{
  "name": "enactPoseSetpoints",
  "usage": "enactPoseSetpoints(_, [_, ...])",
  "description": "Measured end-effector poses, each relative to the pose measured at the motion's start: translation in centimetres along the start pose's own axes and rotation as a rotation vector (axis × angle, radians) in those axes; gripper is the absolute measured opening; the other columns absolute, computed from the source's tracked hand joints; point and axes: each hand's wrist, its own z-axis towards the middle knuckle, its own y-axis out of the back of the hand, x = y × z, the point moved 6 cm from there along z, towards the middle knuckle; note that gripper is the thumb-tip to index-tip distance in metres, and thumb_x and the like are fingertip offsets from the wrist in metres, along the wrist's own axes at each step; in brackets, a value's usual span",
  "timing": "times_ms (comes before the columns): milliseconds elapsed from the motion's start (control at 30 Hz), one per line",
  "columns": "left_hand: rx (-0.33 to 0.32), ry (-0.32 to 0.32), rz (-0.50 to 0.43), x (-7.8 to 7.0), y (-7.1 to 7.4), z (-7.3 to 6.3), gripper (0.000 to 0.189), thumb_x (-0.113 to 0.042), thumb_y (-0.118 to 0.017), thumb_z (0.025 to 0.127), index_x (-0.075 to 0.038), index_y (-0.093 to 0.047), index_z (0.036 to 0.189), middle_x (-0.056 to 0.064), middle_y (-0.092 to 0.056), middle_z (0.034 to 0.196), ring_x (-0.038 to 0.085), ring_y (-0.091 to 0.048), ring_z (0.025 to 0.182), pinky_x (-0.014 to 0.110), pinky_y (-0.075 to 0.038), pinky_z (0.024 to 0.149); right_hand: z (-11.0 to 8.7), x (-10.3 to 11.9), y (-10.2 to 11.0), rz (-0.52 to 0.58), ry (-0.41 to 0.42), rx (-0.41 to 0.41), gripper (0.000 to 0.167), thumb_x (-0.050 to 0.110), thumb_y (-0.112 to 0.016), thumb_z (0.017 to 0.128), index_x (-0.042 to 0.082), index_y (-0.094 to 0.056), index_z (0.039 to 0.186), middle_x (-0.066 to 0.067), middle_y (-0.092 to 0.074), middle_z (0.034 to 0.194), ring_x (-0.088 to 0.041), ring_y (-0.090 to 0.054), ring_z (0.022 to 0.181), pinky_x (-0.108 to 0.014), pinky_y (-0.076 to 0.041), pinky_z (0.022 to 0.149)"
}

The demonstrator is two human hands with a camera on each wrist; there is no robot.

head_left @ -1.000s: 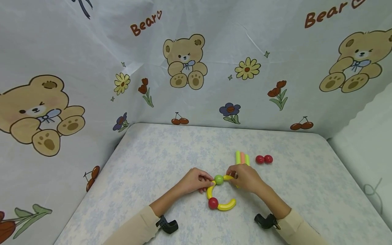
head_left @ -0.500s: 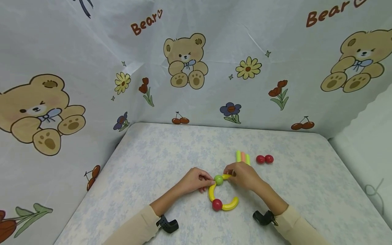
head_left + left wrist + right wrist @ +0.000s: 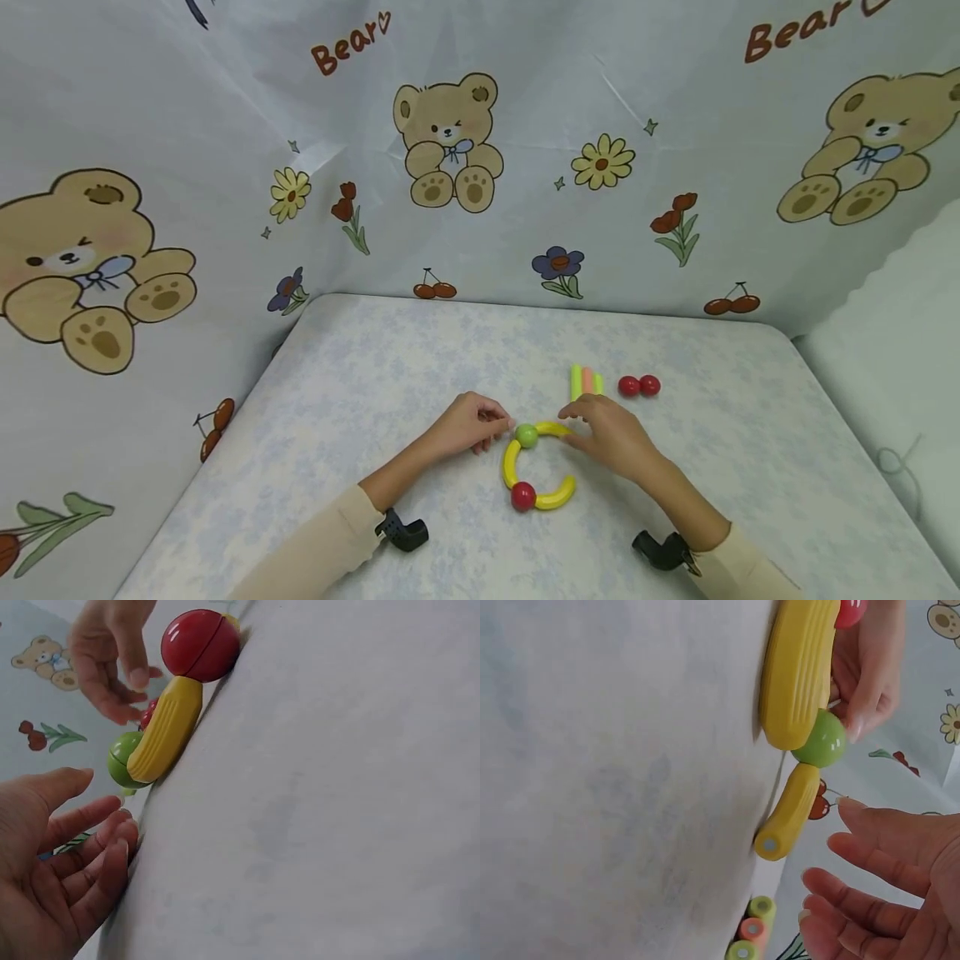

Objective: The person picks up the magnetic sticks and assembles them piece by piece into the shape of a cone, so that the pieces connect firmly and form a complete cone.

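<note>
A C-shaped chain of toy pieces lies on the table: a green ball [image 3: 527, 435], a red ball [image 3: 523, 497] and three curved yellow rods, among them the upper rod [image 3: 553, 428], the left rod [image 3: 511, 464] and the lower rod [image 3: 556, 493]. My left hand [image 3: 468, 425] hovers left of the green ball, its fingers loosely bent and holding nothing in the left wrist view. Beside the upper rod's free end is my right hand [image 3: 613, 435], fingers spread; the right wrist view shows a gap between its fingertips and the rod [image 3: 789, 814].
Straight green and pink sticks [image 3: 587, 380] lie side by side behind the right hand, which partly hides them. Two red balls [image 3: 640, 386] touch each other to their right. A bear-print curtain [image 3: 480, 233] hangs behind the table [image 3: 420, 350].
Both hands have let go: the left has drawn back from the green ball, and the right has released the upper yellow rod and moved slightly right. That rod stays against the green ball.
</note>
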Motion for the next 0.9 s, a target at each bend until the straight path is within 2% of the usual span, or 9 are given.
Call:
enactPoseSetpoints(100, [-0.021,-0.051,0.106,-1.1,0.5,1.3,0.016,-0.035,-0.071,0.097,-0.021,-0.079,0.097,-0.002,-0.069,0.076,0.016,-0.061,0.053,0.029,-0.050,0.047,-1.1,0.2,0.2,0.027,-0.021,0.038,0.025,0.015,-0.085,0.083,0.013,-0.077,0.106,0.006,-0.065,0.083,-0.013,-0.057,0.072,-0.027,-0.049,0.061])
enactPoseSetpoints(200, [-0.030,-0.104,0.220,-2.3,0.4,2.7,0.015,-0.037,-0.072,0.096,-0.024,-0.079,0.099,-0.009,-0.068,0.081,0.012,-0.061,0.062,0.027,-0.050,0.054,-2.2,0.5,0.0,0.074,-0.018,0.114,0.024,0.015,-0.084,0.084,0.012,-0.077,0.107,0.011,-0.060,0.075,-0.008,-0.051,0.063,-0.023,-0.045,0.054])
enactPoseSetpoints(333, [0.029,-0.124,0.329,-3.5,-0.7,4.2,0.015,-0.037,-0.073,0.095,-0.026,-0.079,0.101,-0.014,-0.066,0.080,0.006,-0.060,0.070,0.024,-0.049,0.060,-3.5,1.2,-0.7,0.139,0.044,0.207,0.024,0.013,-0.083,0.085,0.011,-0.076,0.108,0.013,-0.060,0.073,-0.005,-0.051,0.061,-0.023,-0.046,0.055])
enactPoseSetpoints(467, [0.126,-0.126,0.382,-4.4,-2.1,5.1,0.016,-0.037,-0.074,0.094,-0.024,-0.079,0.103,-0.014,-0.066,0.079,0.003,-0.060,0.071,0.021,-0.048,0.061,-4.3,1.8,-1.3,0.199,0.118,0.263,0.025,0.009,-0.082,0.084,0.009,-0.076,0.108,0.013,-0.062,0.075,-0.002,-0.051,0.061,-0.022,-0.047,0.056])
enactPoseSetpoints(600, [0.184,-0.115,0.426,-4.5,-2.9,5.5,0.017,-0.037,-0.076,0.092,-0.023,-0.080,0.102,-0.015,-0.066,0.077,0.001,-0.058,0.068,0.019,-0.046,0.059,-4.5,2.2,-1.8,0.278,0.167,0.312,0.026,0.007,-0.081,0.085,0.007,-0.076,0.111,0.013,-0.065,0.078,-0.001,-0.054,0.063,-0.022,-0.049,0.057])
enactPoseSetpoints(767, [0.213,-0.145,0.452,-4.4,-3.5,5.8,0.017,-0.034,-0.077,0.092,-0.023,-0.081,0.104,-0.018,-0.066,0.076,0.000,-0.058,0.066,0.018,-0.046,0.058,-4.9,2.4,-2.3,0.368,0.196,0.382,0.028,0.007,-0.081,0.086,0.004,-0.075,0.113,0.014,-0.066,0.077,0.000,-0.056,0.065,-0.021,-0.051,0.060])
enactPoseSetpoints(900, [0.212,-0.148,0.426,-4.0,-3.4,5.7,0.017,-0.031,-0.077,0.092,-0.021,-0.081,0.106,-0.017,-0.066,0.077,0.001,-0.058,0.068,0.018,-0.046,0.061,-5.0,2.2,-2.6,0.386,0.192,0.395,0.029,0.009,-0.081,0.086,0.004,-0.074,0.114,0.015,-0.064,0.076,0.000,-0.056,0.066,-0.022,-0.051,0.061])
